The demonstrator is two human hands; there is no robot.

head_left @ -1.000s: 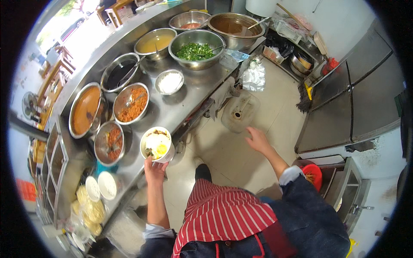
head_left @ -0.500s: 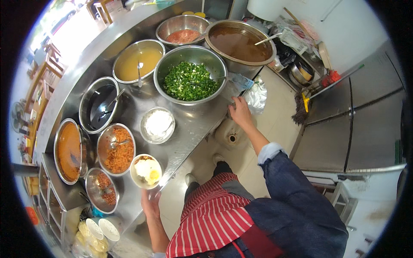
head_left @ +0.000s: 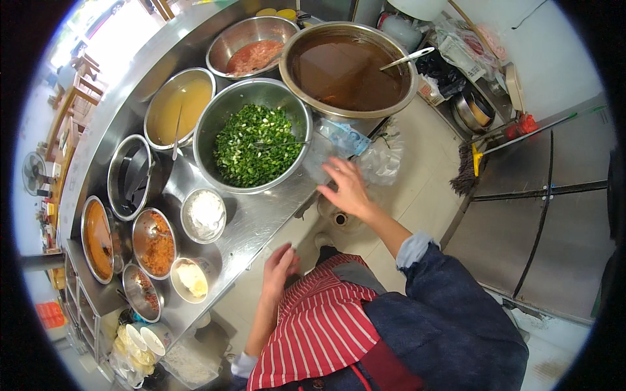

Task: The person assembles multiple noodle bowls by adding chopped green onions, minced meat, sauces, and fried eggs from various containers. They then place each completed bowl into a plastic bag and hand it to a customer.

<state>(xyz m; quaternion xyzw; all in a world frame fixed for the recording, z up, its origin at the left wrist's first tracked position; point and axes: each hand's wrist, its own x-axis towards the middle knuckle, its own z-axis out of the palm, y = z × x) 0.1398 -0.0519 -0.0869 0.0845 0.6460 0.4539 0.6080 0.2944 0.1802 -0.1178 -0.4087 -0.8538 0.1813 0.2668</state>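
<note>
Right hand: at the front edge of the stainless counter, fingers spread wide, thumb held apart. No object is seen in its grasp. Fingertips overlap clear film beside the blue-marked plastic packet; whether they touch it cannot be told from this view.

Left hand: off the counter, in front of the striped apron. Fingers lie close together, gap narrow; nothing seen held, though the palm side is partly hidden.

Step in hand, judged from the pose: a reach to the plastic packaging. Judged requirement for a grip: the right fingers must come together on the thin film, which will probably crumple and slide.

Packet position: on the counter near its edge, between the steel bowl of chopped scallions and the translucent plastic bag, just below the large pot of brown sauce. Packet orientation: long axis runs obliquely, upper left to lower right in the view; the lower-right end points toward the translucent bag. Which end is the mouth cannot be made out. The bag itself droops past the counter edge, without a clear axis.

White paper bowl: on the counter, mouth upward, pale food inside, well apart from the right hand.
</note>
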